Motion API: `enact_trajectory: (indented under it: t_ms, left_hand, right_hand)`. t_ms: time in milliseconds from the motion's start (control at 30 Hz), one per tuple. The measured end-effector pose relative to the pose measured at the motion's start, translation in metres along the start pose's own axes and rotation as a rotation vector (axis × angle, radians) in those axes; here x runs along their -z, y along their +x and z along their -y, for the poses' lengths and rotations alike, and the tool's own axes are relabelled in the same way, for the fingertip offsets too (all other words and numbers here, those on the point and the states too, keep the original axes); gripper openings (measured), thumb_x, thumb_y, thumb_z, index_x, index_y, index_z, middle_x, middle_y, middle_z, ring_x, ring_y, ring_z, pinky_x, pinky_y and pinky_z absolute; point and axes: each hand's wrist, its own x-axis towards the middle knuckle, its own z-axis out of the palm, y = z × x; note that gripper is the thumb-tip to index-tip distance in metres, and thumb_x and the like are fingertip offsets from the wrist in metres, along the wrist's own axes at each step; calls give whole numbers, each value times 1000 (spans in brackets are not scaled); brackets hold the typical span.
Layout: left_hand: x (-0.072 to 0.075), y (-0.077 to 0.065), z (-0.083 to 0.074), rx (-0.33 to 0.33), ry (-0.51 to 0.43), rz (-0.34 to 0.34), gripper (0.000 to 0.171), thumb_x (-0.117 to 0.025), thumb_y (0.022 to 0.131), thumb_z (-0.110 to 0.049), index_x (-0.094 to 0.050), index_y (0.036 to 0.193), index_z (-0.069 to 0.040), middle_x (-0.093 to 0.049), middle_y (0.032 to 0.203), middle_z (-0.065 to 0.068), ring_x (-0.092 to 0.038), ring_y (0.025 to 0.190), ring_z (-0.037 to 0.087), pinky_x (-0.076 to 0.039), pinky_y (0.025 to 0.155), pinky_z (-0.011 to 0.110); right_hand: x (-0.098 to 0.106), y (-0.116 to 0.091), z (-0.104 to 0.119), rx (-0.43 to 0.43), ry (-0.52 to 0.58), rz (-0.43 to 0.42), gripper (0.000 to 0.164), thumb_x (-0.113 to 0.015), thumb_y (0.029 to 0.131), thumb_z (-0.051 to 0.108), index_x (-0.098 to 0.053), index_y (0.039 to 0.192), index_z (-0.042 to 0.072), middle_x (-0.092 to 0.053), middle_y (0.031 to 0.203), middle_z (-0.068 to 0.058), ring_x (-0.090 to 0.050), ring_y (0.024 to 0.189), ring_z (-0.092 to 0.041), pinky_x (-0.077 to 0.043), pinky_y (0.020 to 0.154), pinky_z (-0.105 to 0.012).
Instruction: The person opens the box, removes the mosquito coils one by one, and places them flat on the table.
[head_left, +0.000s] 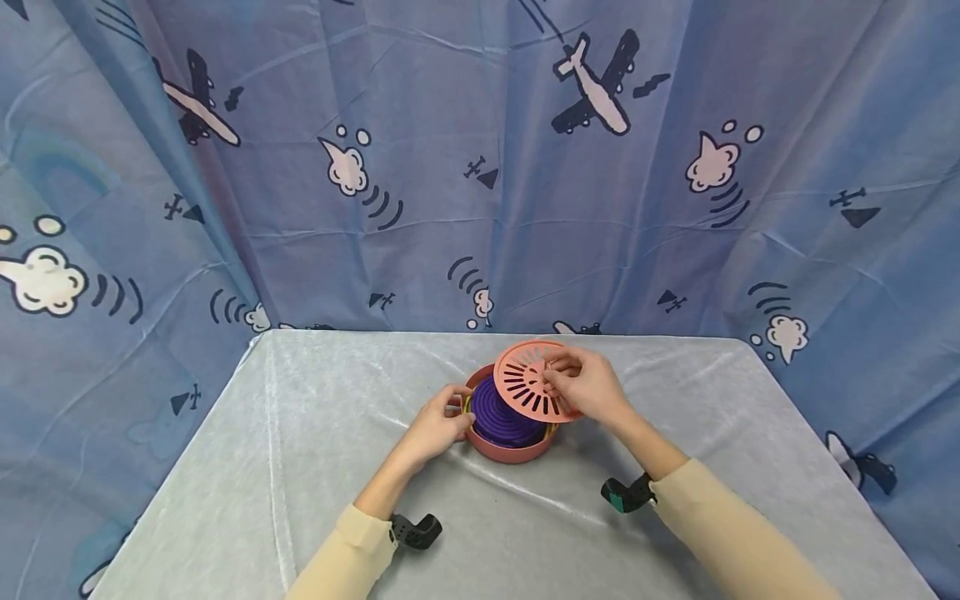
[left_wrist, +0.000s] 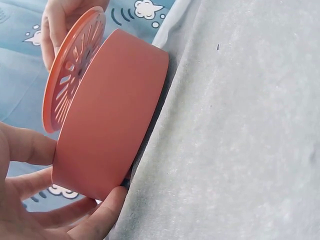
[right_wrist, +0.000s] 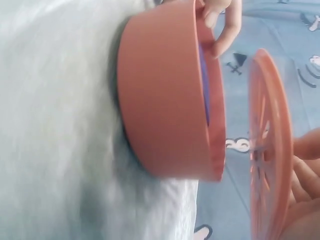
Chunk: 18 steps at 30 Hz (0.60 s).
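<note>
A round salmon-pink box (head_left: 510,454) stands on the table with its top uncovered. Inside lies a purple disc (head_left: 495,417) with concentric ridges, and a bit of yellow shows at its edge. My left hand (head_left: 435,425) grips the box's left side, fingers spread along wall and rim. My right hand (head_left: 588,383) pinches the slotted pink lid (right_wrist: 282,130) near its middle. In the head view the lid overlaps the box's upper right. The right wrist view shows the lid tilted and apart from the rim, with the left hand's fingertips (right_wrist: 227,40) over the far edge.
A pale grey plush cloth (head_left: 337,375) with some creases covers the table. Behind and at both sides hangs a blue curtain (head_left: 420,100) printed with planes and clouds. Black straps with camera mounts (head_left: 416,531) sit on both wrists.
</note>
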Motion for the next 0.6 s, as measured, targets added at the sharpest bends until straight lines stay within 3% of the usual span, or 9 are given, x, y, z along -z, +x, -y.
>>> enact_trajectory:
  t_ms: [600]
  left_hand:
    - [2,1,0,5,-5,15,37,-63,98,-9,-57,134,-7,-55,128,19,-62,110,29,-61,77,34]
  right_hand:
    - [43,24,-29,-35,-4,-104,33,-65,100,10,-61,130,-4,-67,108,-22,-71,83,-24,-61,71,-32]
